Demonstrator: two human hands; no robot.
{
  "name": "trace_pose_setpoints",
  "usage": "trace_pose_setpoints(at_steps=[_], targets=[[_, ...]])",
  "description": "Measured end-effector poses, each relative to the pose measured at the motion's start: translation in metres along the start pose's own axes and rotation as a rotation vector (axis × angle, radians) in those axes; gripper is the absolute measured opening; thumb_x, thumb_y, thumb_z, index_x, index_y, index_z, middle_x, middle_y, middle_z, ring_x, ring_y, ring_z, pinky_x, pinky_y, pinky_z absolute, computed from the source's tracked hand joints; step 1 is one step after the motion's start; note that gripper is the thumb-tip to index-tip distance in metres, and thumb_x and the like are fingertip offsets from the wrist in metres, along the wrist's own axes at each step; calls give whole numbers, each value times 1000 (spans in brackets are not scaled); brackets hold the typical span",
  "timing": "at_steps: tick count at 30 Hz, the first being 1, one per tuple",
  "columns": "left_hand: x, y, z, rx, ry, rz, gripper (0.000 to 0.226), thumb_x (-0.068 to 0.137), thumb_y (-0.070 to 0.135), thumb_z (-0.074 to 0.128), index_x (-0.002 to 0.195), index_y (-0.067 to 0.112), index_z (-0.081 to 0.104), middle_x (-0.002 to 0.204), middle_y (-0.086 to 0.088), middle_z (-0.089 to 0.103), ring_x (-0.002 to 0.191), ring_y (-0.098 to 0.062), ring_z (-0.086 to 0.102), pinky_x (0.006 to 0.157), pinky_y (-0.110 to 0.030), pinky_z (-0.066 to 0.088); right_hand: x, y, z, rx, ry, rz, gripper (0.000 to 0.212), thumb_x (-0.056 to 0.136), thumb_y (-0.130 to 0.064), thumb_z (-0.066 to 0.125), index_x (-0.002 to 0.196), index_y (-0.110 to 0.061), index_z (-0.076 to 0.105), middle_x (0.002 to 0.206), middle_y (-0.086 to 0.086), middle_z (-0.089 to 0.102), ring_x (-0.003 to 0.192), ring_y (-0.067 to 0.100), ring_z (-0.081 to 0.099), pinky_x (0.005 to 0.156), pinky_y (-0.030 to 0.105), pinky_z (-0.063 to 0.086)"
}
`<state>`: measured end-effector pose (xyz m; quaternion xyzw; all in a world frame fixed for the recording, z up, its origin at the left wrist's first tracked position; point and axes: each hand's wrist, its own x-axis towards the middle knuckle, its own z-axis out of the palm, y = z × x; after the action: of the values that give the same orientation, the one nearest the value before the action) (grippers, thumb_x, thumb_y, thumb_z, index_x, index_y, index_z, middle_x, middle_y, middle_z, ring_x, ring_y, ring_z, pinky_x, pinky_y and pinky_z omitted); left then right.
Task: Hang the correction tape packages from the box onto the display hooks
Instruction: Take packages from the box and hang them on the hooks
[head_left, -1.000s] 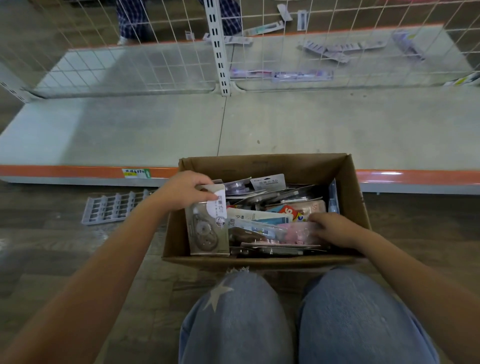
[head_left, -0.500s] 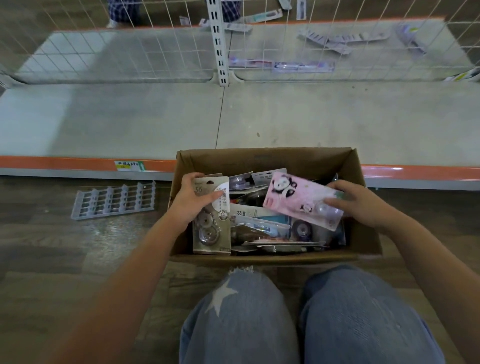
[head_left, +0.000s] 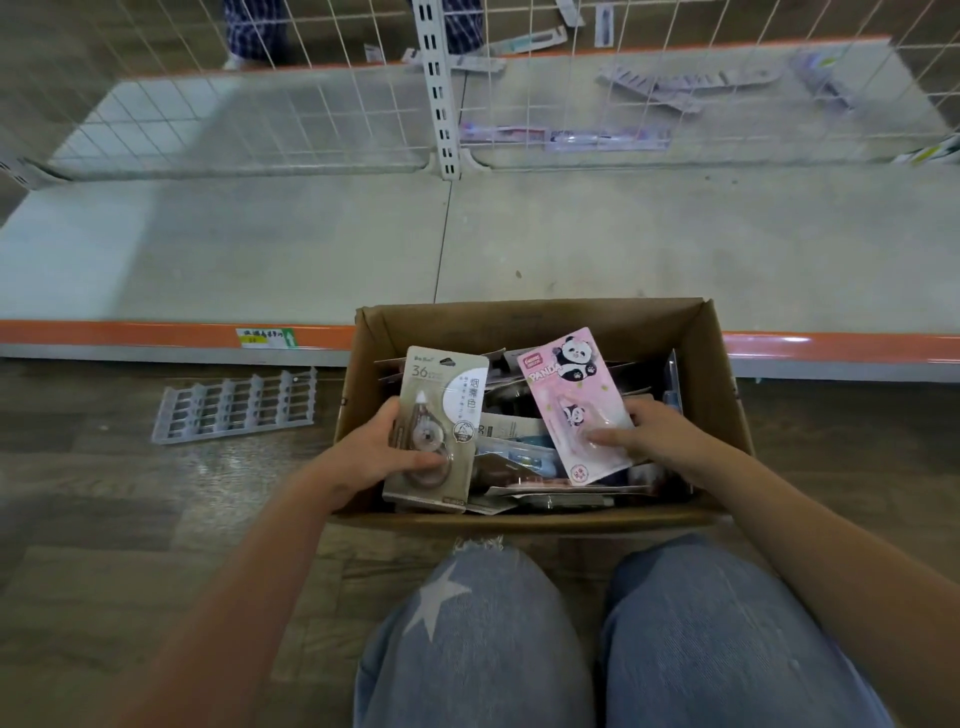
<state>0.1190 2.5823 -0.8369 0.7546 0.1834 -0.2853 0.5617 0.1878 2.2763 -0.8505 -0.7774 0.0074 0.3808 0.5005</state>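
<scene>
Plastic grid rack (head_left: 236, 406): lies flat on the wood-pattern floor, left of the box and apart from it.
Left hand (head_left: 382, 451): grasps the beige correction tape package (head_left: 441, 422), thumb across the blister over the tape dispenser, fingers behind the card.
Beige correction tape package: held upright over the left part of the cardboard box (head_left: 530, 318), printed "36" near its top.
Cardboard box: open, standing on the floor just in front of the person's knees (head_left: 613, 639), against the orange-edged base shelf (head_left: 156, 335); filled with more carded packages lying in a loose pile.
Pink panda correction tape package (head_left: 574, 400): tilted, top leaning left, above the pile in the right half of the box.
Right hand (head_left: 649, 434): pinches the pink package at its lower right, thumb on the front.
Wire grid panel (head_left: 291, 104): stands behind the shelf; no hooks can be made out on it.
</scene>
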Motion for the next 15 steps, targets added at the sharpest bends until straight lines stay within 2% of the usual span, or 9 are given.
trace_pose_setpoints(at_steps=[4, 7, 11, 15], targets=[[5, 4, 2, -269, 57, 49, 57, 77, 4, 72, 120, 31, 47, 116, 1, 65, 106, -17, 63, 88, -34, 53, 10, -3, -3, 229, -44, -21, 38, 85, -15, 67, 122, -17, 55, 116, 2, 68, 101, 20, 67, 83, 33, 55], [6, 22, 4, -400, 78, 83, 55, 74, 4, 71, 118, 27, 48, 111, -2, 68, 102, -19, 67, 80, -33, 56, 6, -21, -13, 367, -18, -58, 33, 86, -10, 64, 117, -20, 57, 112, 1, 69, 99, 19, 68, 79, 33, 55], [-5, 68, 3, -419, 84, 96, 62, 70, 5, 72, 125, 16, 46, 113, -8, 66, 100, -21, 67, 76, -30, 57, -18, -62, -34, 447, 12, -64, 29, 86, -6, 62, 112, -20, 59, 107, 3, 71, 96, 20, 68, 80, 36, 55], [-36, 131, 3, -368, 81, 83, 48, 79, -2, 69, 120, 13, 49, 110, -9, 67, 94, -18, 68, 69, -23, 57, -61, -115, -55, 450, 52, -46, 26, 85, -4, 63, 108, -15, 61, 100, 4, 72, 90, 20, 69, 71, 35, 57]])
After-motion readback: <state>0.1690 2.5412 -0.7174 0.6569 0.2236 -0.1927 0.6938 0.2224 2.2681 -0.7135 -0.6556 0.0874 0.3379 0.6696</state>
